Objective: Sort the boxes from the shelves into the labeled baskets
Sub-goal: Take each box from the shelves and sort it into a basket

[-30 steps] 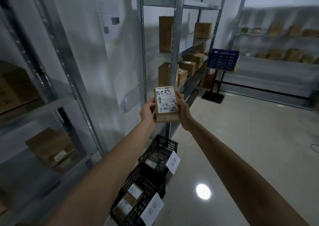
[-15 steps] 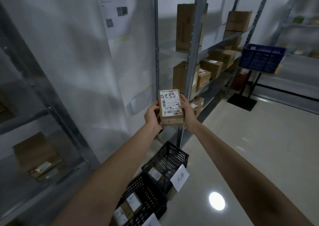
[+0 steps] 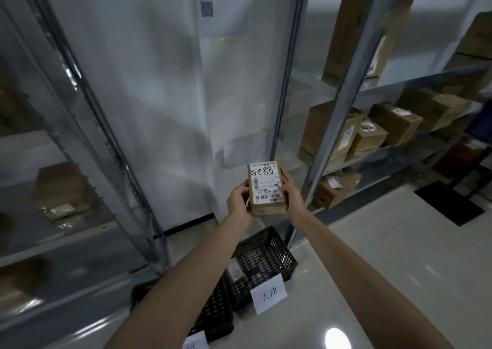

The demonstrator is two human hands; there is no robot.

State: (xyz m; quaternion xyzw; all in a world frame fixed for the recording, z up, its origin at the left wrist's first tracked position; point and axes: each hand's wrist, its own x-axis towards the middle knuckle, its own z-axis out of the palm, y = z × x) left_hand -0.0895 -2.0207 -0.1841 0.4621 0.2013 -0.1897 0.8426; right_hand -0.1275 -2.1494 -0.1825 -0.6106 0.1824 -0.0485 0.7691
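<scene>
White wall panels (image 3: 159, 82) fill the background between two grey metal shelving units, above a glossy pale floor (image 3: 399, 255).

Both bare arms reach forward, nearly straight, and meet in the middle of the view. The left hand (image 3: 239, 199) grips the left long edge of a small cardboard box (image 3: 267, 188), thumb on the front edge and fingers curled behind it. The right hand (image 3: 291, 191) clasps the opposite edge, its fingers wrapped round the side. Between them the box is held upright in the air, its white shipping label facing the camera, with "5288" handwritten at the top and a barcode at the bottom.

Below the hands, on the floor, sits a black mesh far basket (image 3: 288, 258) with a white paper tag (image 3: 269, 292) on its front, bearing handwritten characters. A labelled parcel (image 3: 235, 268) lies inside it. Just beside it, closer to the camera, is a near basket (image 3: 215, 311), largely hidden by the left forearm, with another tag (image 3: 195, 343) at the frame's bottom edge.

To the right, the right shelving unit (image 3: 343, 87) carries a tall carton (image 3: 348, 29) on an upper shelf, several brown cartons (image 3: 396, 122) on the middle one and one low carton (image 3: 335, 188) near the floor. To the left, the blurred left shelving unit (image 3: 87, 103) holds a flat brown carton (image 3: 61, 188). A ceiling light is mirrored as a bright spot (image 3: 336, 339) on the floor.
</scene>
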